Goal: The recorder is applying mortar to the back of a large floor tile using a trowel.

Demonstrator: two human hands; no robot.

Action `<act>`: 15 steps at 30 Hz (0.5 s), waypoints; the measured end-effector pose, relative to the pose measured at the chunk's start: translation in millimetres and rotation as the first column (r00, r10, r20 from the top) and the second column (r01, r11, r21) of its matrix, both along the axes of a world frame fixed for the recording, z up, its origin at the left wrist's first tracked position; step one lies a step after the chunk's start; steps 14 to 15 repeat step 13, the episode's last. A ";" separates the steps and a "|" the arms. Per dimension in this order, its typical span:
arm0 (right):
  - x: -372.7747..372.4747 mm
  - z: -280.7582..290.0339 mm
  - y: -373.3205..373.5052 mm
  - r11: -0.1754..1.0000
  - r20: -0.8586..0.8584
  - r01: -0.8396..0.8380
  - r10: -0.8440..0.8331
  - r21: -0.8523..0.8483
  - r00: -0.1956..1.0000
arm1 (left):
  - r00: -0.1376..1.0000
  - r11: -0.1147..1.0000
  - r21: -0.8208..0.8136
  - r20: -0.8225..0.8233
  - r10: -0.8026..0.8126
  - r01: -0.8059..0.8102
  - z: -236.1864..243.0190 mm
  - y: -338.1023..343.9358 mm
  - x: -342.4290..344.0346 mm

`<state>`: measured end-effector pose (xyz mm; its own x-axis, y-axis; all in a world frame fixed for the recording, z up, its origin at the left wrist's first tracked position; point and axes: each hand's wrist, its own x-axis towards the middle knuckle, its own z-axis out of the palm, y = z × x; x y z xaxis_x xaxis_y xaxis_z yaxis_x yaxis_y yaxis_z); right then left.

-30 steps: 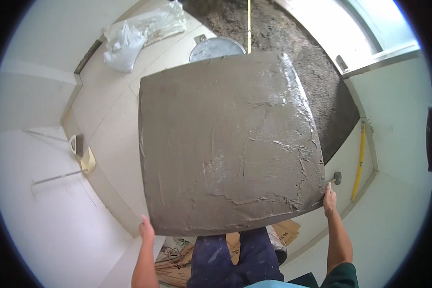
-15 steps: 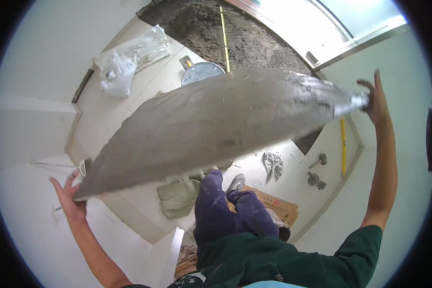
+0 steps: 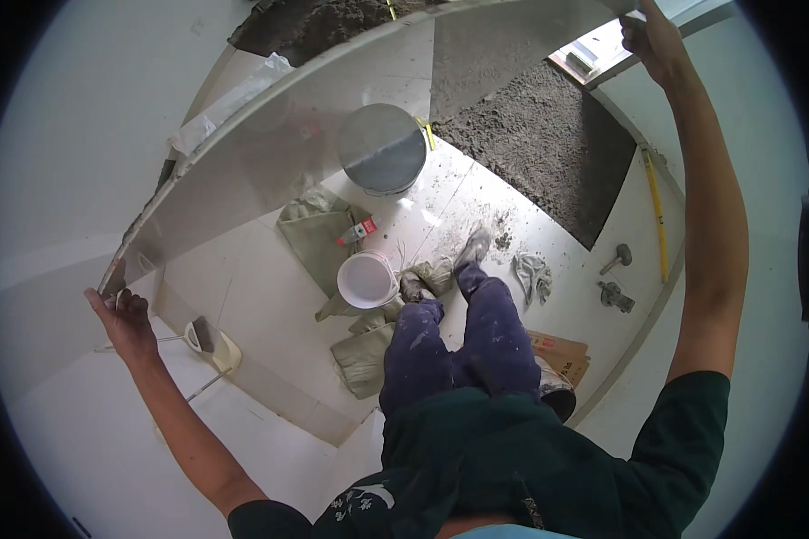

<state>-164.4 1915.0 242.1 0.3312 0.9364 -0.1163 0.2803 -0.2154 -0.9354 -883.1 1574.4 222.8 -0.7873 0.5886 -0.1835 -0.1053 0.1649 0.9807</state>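
Observation:
A large glossy tile (image 3: 252, 162) stretches across the upper part of the head view, lifted in front of me and steeply tilted. Its polished face shows reflections, and its edge carries grey smears. My left hand (image 3: 130, 328) grips the near left corner, thumb on one side and fingers curled. At the far right end, my right hand (image 3: 656, 45) closes round the tile's edge; some of its fingers are hidden. Beyond the tile, a bed of rough grey mortar (image 3: 548, 144) covers part of the floor. Below its lower edge a bucket of grey liquid (image 3: 385, 171) partly shows.
A white bucket (image 3: 367, 280), a red-and-white tube (image 3: 358, 231) and folded greenish sacks (image 3: 364, 364) lie near my feet. Rightward are gloves (image 3: 535, 278), a mallet (image 3: 616, 259), a yellow level (image 3: 656, 211) and cardboard (image 3: 562, 355). A dustpan (image 3: 217, 349) sits left, beside the wall.
The tile has swung up and away from me. Its mortar-coated side was facing me; now the glossy side shows. Both hands kept hold, and the right one rose.

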 end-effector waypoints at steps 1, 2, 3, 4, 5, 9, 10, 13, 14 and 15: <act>-1.1 -0.2 4.2 1.000 -0.004 0.007 -0.007 -0.002 1.000 | 0.997 0.997 -0.040 -0.010 0.071 -0.072 3.5 12.3 5.9; -0.3 -2.1 10.3 1.000 0.014 -0.018 0.018 0.011 1.000 | 0.998 0.997 -0.041 -0.016 0.066 -0.067 4.8 21.2 15.1; -0.4 -4.2 15.7 0.999 0.032 -0.044 0.043 0.024 0.999 | 0.976 0.979 -0.022 -0.087 0.199 -0.202 2.7 31.1 27.0; -4.1 -4.1 19.0 0.998 0.074 0.012 -0.016 0.056 0.997 | 0.934 0.945 0.008 -0.148 0.326 -0.328 4.9 44.5 44.9; -2.2 -3.1 22.2 0.994 0.114 0.066 -0.077 0.091 0.990 | 0.936 0.947 0.009 -0.150 0.318 -0.321 6.8 55.7 55.5; -16.4 -15.4 33.3 0.980 -0.128 0.078 -0.055 0.185 0.990 | 0.992 0.984 0.123 0.021 0.128 -0.129 9.5 86.3 77.9; -22.9 -15.0 34.0 0.991 -0.144 0.032 -0.013 0.131 0.990 | 0.973 0.960 0.159 0.034 0.228 -0.230 9.7 87.5 82.0; -25.0 0.4 30.9 0.996 -0.334 -0.005 0.033 0.084 0.942 | 0.965 0.950 0.172 0.021 0.262 -0.261 8.8 97.6 88.9; -25.0 0.4 30.9 0.996 -0.334 -0.005 0.033 0.084 0.942 | 0.965 0.950 0.172 0.021 0.262 -0.261 8.8 97.6 88.9; -25.0 0.4 30.9 0.996 -0.334 -0.005 0.033 0.084 0.942 | 0.965 0.950 0.172 0.021 0.262 -0.261 8.8 97.6 88.9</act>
